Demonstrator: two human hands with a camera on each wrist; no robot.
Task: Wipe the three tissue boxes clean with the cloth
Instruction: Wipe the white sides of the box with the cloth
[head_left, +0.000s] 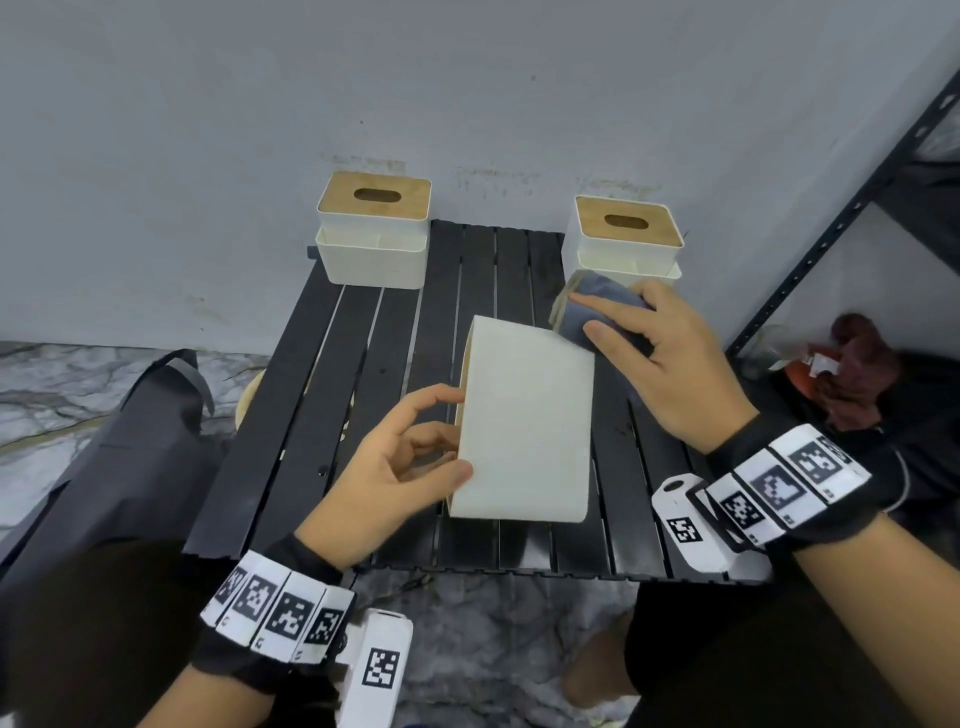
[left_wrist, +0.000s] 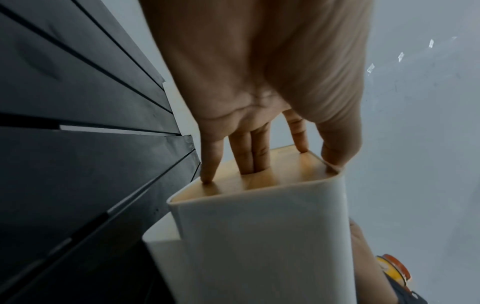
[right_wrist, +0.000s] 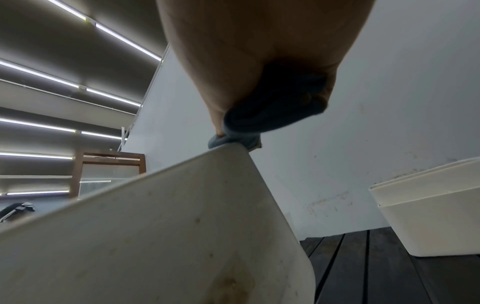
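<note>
A white tissue box (head_left: 524, 421) lies tipped on its side in the middle of the black slatted table (head_left: 395, 322), its plain white bottom facing up. My left hand (head_left: 447, 441) grips its left edge, thumb on the white face, fingertips (left_wrist: 207, 179) on the wooden lid (left_wrist: 285, 170). My right hand (head_left: 623, 332) holds a bunched grey-blue cloth (head_left: 602, 291) against the box's far right corner; the cloth (right_wrist: 246, 121) touches that corner (right_wrist: 231, 148). Two more tissue boxes with wooden lids stand upright at the back left (head_left: 374, 234) and back right (head_left: 623, 234).
A grey wall runs right behind the table. A black metal shelf frame (head_left: 831, 223) stands at the right with a red-brown bundle (head_left: 857, 374) at its foot. A black bag (head_left: 130, 441) leans by the table's left side on the marbled floor.
</note>
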